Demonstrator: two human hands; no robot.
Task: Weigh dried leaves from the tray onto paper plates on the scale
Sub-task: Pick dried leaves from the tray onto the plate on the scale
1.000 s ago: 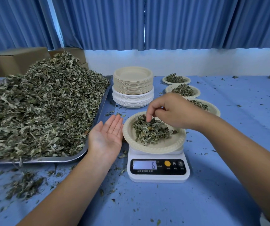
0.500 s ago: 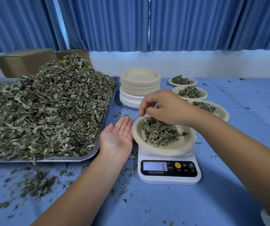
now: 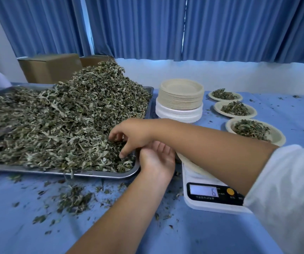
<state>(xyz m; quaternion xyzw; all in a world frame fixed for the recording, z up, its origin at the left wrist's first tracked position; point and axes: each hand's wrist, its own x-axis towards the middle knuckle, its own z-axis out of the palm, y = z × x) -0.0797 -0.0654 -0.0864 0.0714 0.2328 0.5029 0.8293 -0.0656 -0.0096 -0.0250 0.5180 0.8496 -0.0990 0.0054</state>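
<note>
Right hand point(image 3: 127, 138) over tray point(image 3: 92, 174) near corner, fingers curled, pinching dried leaves point(image 3: 65, 121). Left hand point(image 3: 156, 158) palm-up, relaxed, empty, beside tray. Scale point(image 3: 215, 194) reads 6; plate point(image 3: 187, 162) mostly hidden under forearm point(image 3: 211, 143). Risk: forearm brushes plate, false reading; pinch sheds onto table point(image 3: 202, 235).

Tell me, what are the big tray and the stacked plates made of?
The tray looks like bare metal, probably steel: grey rim, dull sheen. The upper plates look matte beige, paper or pressed fibre; the lower plates white, likely paper.
</note>
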